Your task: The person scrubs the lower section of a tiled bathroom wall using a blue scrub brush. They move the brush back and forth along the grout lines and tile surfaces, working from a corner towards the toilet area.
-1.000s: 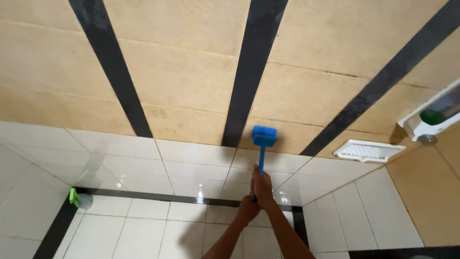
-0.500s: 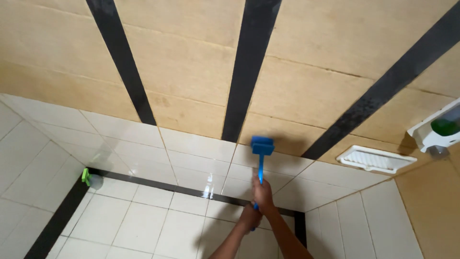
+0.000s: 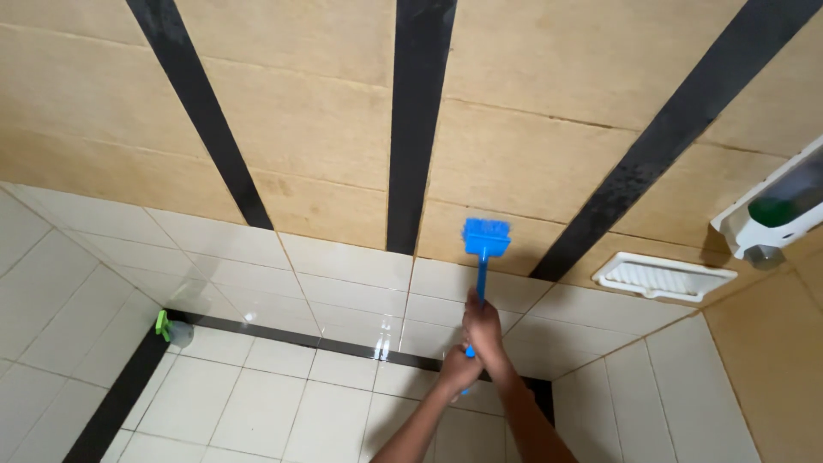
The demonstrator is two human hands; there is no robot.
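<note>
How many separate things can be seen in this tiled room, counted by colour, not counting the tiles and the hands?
Blue: 1, the long-handled brush, held by both hands, right hand above left hand.
Green: 1, the small object in the far corner.
White: 2, the soap dish and the wall dispenser.
Total: 4

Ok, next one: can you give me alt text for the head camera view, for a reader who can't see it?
Two bare hands, left hand below right hand, grip the handle of a blue long-handled brush whose head presses against a tan tiled wall with black stripes. Lower tiles are white; a white soap dish and a wall dispenser sit at right, a small green object at left.
</note>
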